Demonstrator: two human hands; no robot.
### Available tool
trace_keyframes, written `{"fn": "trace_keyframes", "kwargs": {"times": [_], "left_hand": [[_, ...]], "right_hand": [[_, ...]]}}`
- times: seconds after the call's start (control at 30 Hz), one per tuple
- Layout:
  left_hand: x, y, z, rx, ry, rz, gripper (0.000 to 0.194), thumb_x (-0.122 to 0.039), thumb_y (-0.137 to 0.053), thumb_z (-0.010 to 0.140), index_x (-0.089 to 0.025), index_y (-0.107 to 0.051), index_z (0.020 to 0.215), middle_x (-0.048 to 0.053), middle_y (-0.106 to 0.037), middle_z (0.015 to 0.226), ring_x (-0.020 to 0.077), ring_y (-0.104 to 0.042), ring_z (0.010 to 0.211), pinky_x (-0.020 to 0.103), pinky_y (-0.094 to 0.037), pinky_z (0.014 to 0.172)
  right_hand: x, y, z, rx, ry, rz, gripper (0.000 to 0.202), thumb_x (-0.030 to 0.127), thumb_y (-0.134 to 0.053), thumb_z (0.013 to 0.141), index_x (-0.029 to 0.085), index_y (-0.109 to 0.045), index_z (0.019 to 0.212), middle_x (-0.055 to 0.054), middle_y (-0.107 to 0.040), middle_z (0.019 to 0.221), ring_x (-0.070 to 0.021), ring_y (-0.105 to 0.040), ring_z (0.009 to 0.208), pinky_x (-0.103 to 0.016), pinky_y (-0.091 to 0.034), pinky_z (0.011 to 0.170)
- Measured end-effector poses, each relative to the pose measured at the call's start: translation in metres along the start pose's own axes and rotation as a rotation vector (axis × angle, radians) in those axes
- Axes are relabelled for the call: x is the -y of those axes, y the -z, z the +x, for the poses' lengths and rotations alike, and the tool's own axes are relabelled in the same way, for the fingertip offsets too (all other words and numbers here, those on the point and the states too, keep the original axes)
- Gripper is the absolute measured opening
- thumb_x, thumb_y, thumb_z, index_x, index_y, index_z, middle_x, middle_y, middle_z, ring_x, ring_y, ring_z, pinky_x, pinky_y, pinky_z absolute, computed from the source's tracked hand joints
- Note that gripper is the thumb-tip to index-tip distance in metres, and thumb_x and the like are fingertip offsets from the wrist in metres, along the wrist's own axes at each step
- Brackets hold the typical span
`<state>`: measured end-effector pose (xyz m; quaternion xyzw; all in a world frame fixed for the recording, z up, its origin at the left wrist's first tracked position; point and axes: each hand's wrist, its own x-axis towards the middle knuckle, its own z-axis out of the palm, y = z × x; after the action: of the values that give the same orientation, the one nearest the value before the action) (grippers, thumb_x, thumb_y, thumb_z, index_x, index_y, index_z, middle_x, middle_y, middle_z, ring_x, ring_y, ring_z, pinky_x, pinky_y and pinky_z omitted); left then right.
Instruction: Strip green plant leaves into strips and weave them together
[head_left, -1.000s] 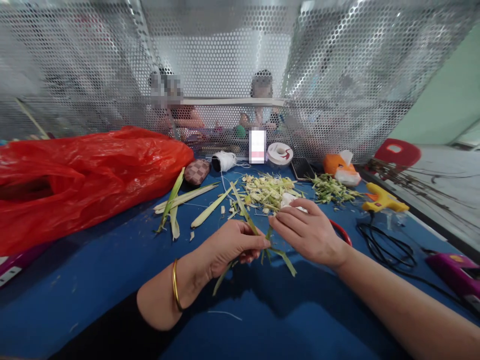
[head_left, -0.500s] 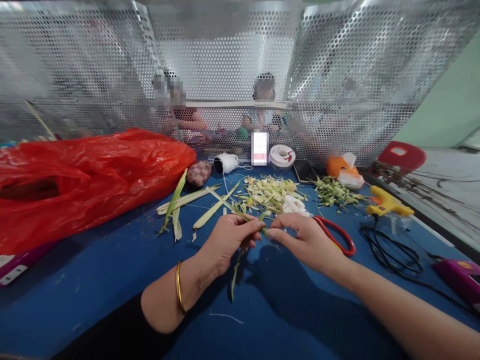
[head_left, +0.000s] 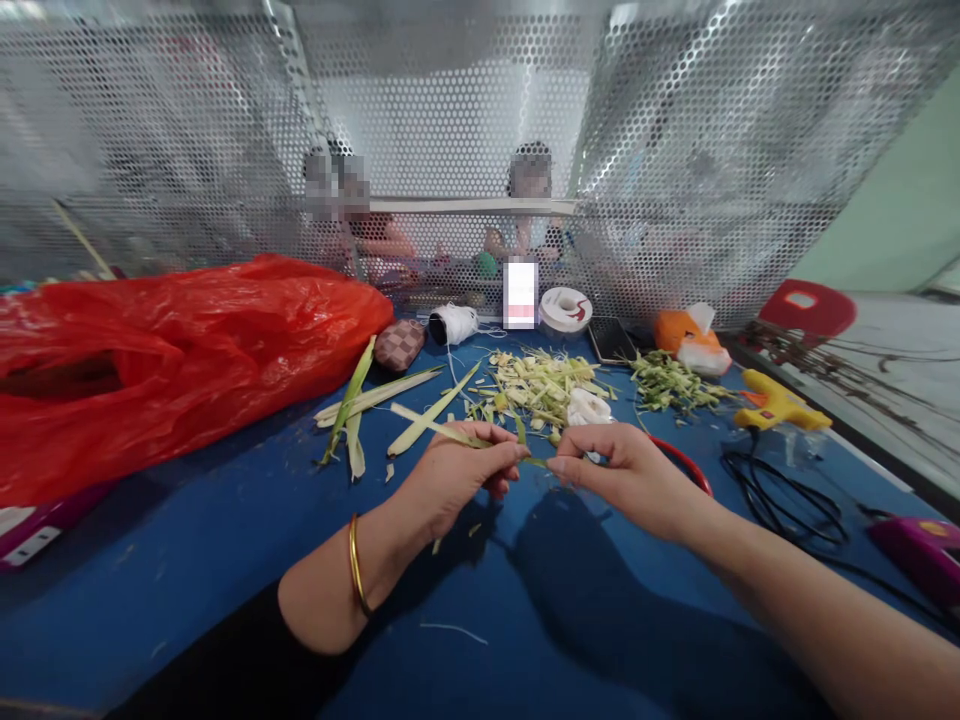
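Observation:
My left hand point(head_left: 466, 468) pinches a green leaf strip point(head_left: 442, 428) between thumb and fingers; its pale end sticks out to the upper left. Just to the right, my right hand point(head_left: 626, 468) pinches the other, green end of the strip, with a small gap between the hands. Beyond them lies a heap of pale leaf cuttings point(head_left: 536, 385), and beside it a crumpled white tissue point(head_left: 589, 408). Long leaf pieces point(head_left: 431, 412) rest left of the heap. Red-handled scissors point(head_left: 684, 462) are partly hidden behind my right hand.
Left is a big red plastic bag point(head_left: 300, 320). A string roll point(head_left: 454, 324), a ribbon spool point(head_left: 566, 310) and a phone point(head_left: 611, 341) line the back. A yellow glue gun point(head_left: 784, 402) with black cable lies right. People sit behind the perforated metal screen point(head_left: 450, 120).
My hands have moved slightly apart. The strip has turned flatter at its left end, and the long piece hanging under my left hand no longer shows as before.

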<state>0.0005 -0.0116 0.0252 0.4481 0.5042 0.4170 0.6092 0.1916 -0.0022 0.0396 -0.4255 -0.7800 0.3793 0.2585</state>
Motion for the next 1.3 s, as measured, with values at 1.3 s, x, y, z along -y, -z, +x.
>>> {"fn": "trace_keyframes", "kwargs": {"times": [1.3], "left_hand": [[-0.001,-0.014,-0.014,0.130,0.029,0.103,0.042,-0.018,-0.072,0.063,-0.016,-0.057,0.102,-0.009,-0.052,0.053,0.0079,-0.046,0.051,0.021,-0.031,0.053]], "right_hand": [[-0.001,0.003,0.002,-0.491,0.255,-0.383,0.026,0.033,-0.058,0.087,0.019,-0.062,0.066,-0.003,-0.060,0.069,-0.0167,-0.053,0.068,-0.030,-0.038,0.065]]}}
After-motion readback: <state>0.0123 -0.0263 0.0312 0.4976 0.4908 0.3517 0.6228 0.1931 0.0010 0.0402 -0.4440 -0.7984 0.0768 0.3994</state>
